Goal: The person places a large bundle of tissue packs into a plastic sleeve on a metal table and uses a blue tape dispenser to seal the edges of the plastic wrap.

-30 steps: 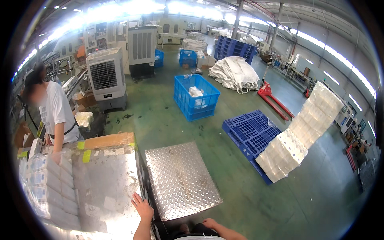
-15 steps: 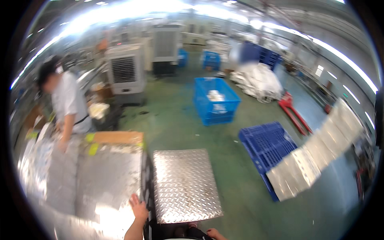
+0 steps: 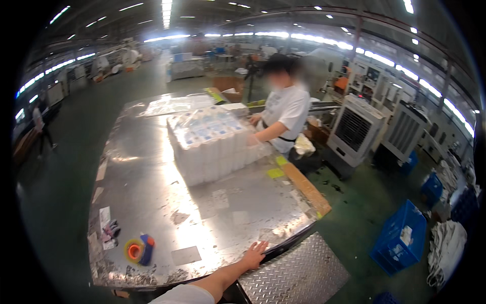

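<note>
My left hand (image 3: 254, 256) rests palm down, fingers spread, on the near right edge of a large scuffed metal-topped table (image 3: 136, 197). It holds nothing. Just below it, next to the table, is a lower diamond-plate metal platform (image 3: 298, 271). On the table stands a large block of white packages wrapped in clear film (image 3: 212, 152). A co-worker in a white T-shirt (image 3: 288, 109) has both hands at its far right side. A tape dispenser (image 3: 139, 249), blue with a yellow roll, lies at the table's near left. My right hand is out of view.
A small pinkish and dark cloth item (image 3: 110, 231) lies near the table's left edge. Clear film (image 3: 174, 105) covers part of the far end. Air coolers (image 3: 357, 129) and a blue crate (image 3: 400, 238) stand on the floor to the right. Another person (image 3: 39, 124) is far left.
My view has swung left, bringing the whole table, the wrapped block and the tape dispenser into sight. My left hand remains on the table edge; my right hand has left the picture.
</note>
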A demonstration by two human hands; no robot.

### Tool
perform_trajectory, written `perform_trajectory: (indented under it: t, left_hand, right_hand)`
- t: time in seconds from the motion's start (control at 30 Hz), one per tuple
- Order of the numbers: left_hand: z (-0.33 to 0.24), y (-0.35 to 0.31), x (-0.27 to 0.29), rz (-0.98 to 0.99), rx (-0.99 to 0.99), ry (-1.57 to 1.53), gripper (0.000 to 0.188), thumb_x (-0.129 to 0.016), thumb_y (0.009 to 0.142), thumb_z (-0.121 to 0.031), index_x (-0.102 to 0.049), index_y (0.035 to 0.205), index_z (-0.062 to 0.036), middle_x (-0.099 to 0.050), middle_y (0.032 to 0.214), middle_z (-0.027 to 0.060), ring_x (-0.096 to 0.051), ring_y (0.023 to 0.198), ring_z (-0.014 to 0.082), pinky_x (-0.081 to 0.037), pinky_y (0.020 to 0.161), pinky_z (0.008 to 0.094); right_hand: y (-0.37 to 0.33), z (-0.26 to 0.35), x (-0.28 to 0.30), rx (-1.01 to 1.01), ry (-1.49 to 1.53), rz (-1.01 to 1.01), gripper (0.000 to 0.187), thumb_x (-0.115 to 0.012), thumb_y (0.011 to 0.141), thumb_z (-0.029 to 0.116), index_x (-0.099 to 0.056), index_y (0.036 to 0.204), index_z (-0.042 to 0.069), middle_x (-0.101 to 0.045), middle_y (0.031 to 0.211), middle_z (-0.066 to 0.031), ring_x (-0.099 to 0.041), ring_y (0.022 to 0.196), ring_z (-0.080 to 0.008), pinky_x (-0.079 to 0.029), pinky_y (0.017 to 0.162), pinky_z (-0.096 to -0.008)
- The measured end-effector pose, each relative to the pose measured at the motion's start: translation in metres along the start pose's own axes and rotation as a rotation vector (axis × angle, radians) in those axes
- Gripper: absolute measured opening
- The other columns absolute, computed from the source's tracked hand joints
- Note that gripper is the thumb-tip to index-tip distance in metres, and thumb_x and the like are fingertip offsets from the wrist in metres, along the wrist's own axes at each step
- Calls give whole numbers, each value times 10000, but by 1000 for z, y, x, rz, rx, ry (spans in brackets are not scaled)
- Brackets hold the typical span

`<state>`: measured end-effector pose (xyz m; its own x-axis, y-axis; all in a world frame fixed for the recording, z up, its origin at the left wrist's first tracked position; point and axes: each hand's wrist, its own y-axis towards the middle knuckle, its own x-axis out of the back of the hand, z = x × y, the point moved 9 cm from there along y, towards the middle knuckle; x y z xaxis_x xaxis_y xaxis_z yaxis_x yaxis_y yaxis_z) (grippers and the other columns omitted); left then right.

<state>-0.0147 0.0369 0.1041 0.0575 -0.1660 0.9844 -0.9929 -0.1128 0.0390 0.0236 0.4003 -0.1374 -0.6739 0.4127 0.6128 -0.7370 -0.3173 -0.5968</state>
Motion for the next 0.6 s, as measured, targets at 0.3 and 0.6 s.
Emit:
perform_trajectory:
  t: [0.3,0.6]
  left_hand:
    - [-3,-66,-11,44,-68,-115,383,-559,756,-136,-576,1126,-37,-155,1498,211,-148,1399,314,-169,1111,482]
    - [39,-192,-5,19,-111,-138,543,-561,731,-154,-464,1245,-6,-170,1496,200,-154,1399,306,-180,1115,476]
  right_hand:
    - [17,28,-7,112,-98,31,490,-662,722,341,-639,1096,26,-635,1053,-223,-620,949,-288,-489,814,-363]
    - [15,101,-71,243,-229,130,460,-655,725,318,-644,1087,34,-637,1044,-218,-621,945,-288,-489,822,-358]
